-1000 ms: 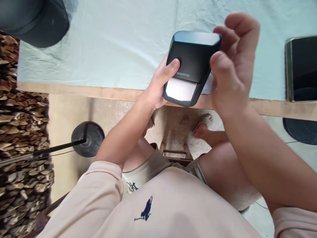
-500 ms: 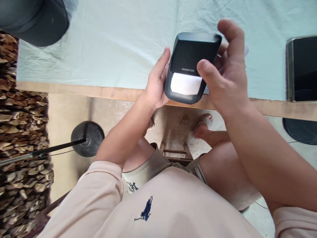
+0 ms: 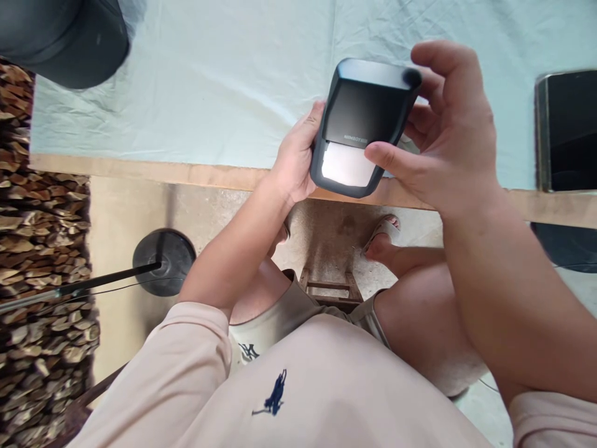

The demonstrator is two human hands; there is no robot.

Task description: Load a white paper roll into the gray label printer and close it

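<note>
The left hand [image 3: 295,163] wraps its fingers [image 3: 313,118] around the left side of a black label printer [image 3: 361,124], gripping it. The right hand [image 3: 450,140] clasps the printer's right side: its index finger curls over the top corner, and its thumb lies across the lower front, just beside the white label [image 3: 345,167] showing in the slot. The printer is held in the air between both hands, above the near edge of the bench [image 3: 186,171], which is covered with a pale cloth [image 3: 209,81]. Far to the right of the fingers lies a dark tablet [image 3: 566,127]; far to the left, a black cap [image 3: 65,37].
</note>
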